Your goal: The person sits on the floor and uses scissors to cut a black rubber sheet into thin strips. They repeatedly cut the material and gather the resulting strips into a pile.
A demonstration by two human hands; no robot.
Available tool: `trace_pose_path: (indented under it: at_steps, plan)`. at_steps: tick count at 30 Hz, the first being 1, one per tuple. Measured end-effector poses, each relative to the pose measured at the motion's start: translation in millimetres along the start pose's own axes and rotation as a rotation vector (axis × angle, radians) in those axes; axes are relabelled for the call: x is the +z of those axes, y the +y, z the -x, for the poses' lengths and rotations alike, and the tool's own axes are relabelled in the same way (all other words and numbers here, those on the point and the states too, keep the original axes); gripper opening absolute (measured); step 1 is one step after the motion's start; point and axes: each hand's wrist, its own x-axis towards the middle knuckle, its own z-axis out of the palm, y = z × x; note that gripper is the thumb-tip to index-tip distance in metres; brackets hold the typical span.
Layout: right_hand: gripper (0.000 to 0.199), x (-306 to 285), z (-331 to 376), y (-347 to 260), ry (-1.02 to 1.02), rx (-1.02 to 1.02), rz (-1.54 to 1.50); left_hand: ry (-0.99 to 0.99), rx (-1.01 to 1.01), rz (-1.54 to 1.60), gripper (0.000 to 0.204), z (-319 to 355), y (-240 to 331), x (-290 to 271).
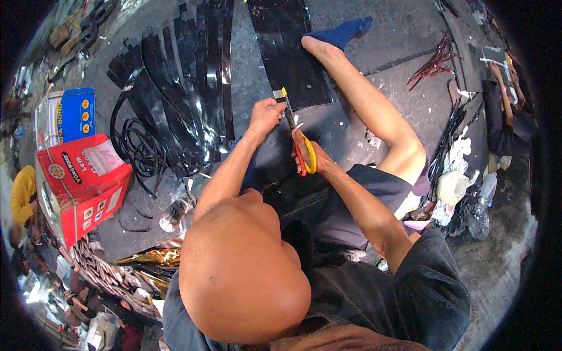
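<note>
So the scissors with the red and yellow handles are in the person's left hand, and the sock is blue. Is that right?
Not quite: the head view shows the red-and-yellow-handled scissors in the right hand, not the left hand. The sock is blue, as you said.

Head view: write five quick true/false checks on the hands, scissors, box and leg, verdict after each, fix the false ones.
1. The right hand holds scissors. True.
2. The scissors are blue-handled. False: they are red-and-yellow-handled.
3. The red cardboard box stands to the right of both hands. False: it stands to their left in the picture.
4. The foot in the upper part of the picture wears a blue sock. True.
5. The bundle of dark red strips lies to the right of the extended bare leg. True.
</note>
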Motion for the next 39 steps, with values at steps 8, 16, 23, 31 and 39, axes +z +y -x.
trace_pose_path:
  at_steps: [8, 16, 23, 31, 39]
  plan:
    - [0.091, 0.2, -3.9, 0.8, 0.020, -0.038, -0.018, 0.005, 0.053, 0.048, 0.028, -2.8, -6.6, 2.8]
    - [0.084, 2.8, -5.9, 1.6, 0.039, -0.089, 0.012, 0.011, -0.129, 0.134, 0.028, -2.2, 14.7, 7.5]
    - [0.083, 3.5, -13.8, -24.7, 0.037, -0.080, -0.024, -0.045, -0.108, 0.199, 0.020, -4.1, 9.7, 3.7]
    - [0.080, 4.8, -23.8, -23.8, 0.119, -0.204, 0.015, -0.091, -0.091, 0.237, 0.022, -4.3, 9.8, -1.1]
    - [0.077, 0.0, -64.9, -56.6, 0.185, -0.290, 0.030, -0.117, -0.057, 0.228, 0.024, 2.6, 20.4, -4.1]
